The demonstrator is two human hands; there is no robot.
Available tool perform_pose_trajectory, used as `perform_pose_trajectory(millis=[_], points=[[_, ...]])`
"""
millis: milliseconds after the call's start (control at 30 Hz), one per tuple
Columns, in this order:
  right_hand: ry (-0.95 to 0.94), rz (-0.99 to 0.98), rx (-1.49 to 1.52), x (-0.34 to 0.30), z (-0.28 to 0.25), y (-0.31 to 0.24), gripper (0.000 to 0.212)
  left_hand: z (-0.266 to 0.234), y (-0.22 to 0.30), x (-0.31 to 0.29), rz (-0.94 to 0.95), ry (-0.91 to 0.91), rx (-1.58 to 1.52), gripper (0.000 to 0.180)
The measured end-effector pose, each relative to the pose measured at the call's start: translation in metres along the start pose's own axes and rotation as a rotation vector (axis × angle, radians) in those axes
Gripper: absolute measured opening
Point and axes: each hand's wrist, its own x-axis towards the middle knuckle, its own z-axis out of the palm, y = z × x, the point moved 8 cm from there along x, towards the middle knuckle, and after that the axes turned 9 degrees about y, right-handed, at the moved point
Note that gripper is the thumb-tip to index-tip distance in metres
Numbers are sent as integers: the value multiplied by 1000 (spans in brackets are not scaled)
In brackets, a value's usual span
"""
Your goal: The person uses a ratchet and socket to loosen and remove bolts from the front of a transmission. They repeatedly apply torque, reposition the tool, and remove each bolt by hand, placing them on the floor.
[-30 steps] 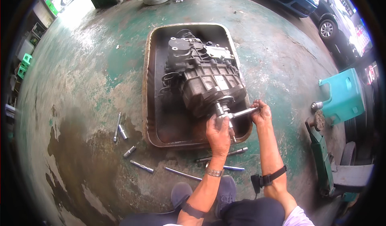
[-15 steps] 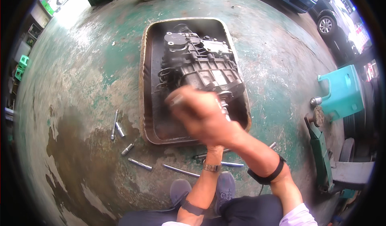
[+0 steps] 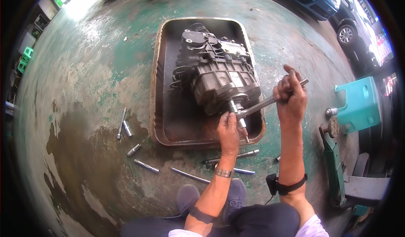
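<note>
A grey metal gearbox (image 3: 223,70) lies in a shallow metal tray (image 3: 156,74), its splined shaft (image 3: 243,129) pointing toward me. Beside the shaft, a ratchet wrench (image 3: 259,106) with a socket (image 3: 232,106) reaches the near end of the housing. The fingers of my left hand (image 3: 228,131) are closed at the wrench head. Farther right, my right hand (image 3: 292,94) grips the handle near its end, with the index finger partly raised. Where the socket meets the housing is too small to make out.
Sockets (image 3: 127,128) and extension bars (image 3: 147,166) lie on the floor left of my feet. A longer bar (image 3: 236,156) rests just before the tray. To the right stand a turquoise stool (image 3: 358,104) and a green floor jack (image 3: 334,165). Cars (image 3: 310,1) are parked at the far right.
My right hand has swung from over the tray's middle, where it was blurred, out to the right along the wrench handle. My left hand, mostly hidden before, now shows at the wrench head.
</note>
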Motion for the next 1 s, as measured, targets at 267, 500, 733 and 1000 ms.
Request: perform_pose_trajectory(millis=[267,500,733,1000], points=[[666,565,251,10,-197,161,6,-1,-4,-5,116,64,231,34],[428,128,-5,31,-94,48,6,-8,-7,-1,249,83,316,35],[-319,-215,-543,-63,115,23,11,-32,-42,2,-52,55,-110,31],[-1132,-242,-881,-150,180,104,16,-53,-47,-10,-21,-46,-8,23]])
